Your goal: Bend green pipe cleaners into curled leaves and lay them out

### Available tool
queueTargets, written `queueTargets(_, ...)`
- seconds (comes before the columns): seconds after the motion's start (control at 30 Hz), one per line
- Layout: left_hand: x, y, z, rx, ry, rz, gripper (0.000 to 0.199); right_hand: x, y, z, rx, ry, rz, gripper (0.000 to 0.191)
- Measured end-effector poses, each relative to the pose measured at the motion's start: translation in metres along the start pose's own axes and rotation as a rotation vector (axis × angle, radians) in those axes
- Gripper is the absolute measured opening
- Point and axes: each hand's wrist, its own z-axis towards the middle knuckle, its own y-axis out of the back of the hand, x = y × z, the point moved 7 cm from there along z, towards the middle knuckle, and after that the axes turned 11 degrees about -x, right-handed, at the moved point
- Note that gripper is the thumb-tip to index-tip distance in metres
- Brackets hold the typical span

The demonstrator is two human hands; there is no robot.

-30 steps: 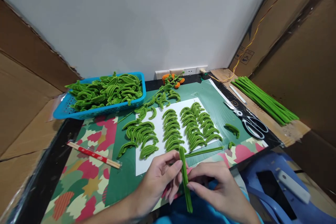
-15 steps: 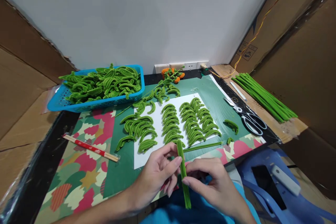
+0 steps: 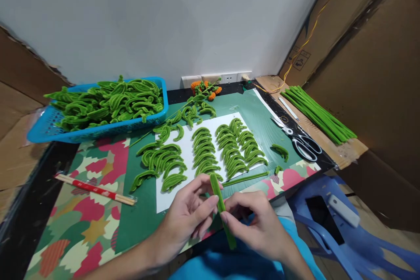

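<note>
Both hands pinch a bundle of green pipe cleaners, held upright at a tilt over the table's front edge. My left hand grips its upper part between thumb and fingers. Lower down, my right hand closes thumb and fingertips on the same bundle. Beyond the hands, curved green pipe-cleaner leaves lie in rows on a white sheet. A straight green pipe cleaner rests just past my right hand.
A blue basket heaped with green leaves stands at the back left. Wrapped chopsticks lie at left. Scissors, a white pen and long green pipe cleaners lie at right. A blue chair holds a phone.
The whole view has shifted, so the table's things appear further left. My right hand has moved slightly up the bundle, nearer my left hand. Both keep their hold.
</note>
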Motion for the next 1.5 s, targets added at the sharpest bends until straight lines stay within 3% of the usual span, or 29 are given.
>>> queueTargets(0.7,-0.009,-0.006,-0.008,0.052,0.078,0.146,0.039,0.010,-0.007,0.000,0.150,0.042,-0.046,0.020)
queueTargets(0.93,-0.004,-0.002,-0.005,0.025,0.053,0.095,0.039,0.004,-0.006,-0.002,0.114,0.025,-0.007,0.019)
queueTargets(1.13,0.002,0.002,-0.007,0.009,0.016,0.055,0.040,0.006,0.003,0.001,-0.102,0.049,0.052,0.022)
queueTargets(1.33,-0.001,0.000,-0.006,0.017,0.000,-0.007,0.037,0.008,-0.002,0.001,0.084,0.023,0.013,0.016)
queueTargets(1.5,-0.003,-0.001,-0.004,0.005,-0.024,-0.075,0.040,0.011,0.007,0.001,0.014,0.043,0.010,0.019)
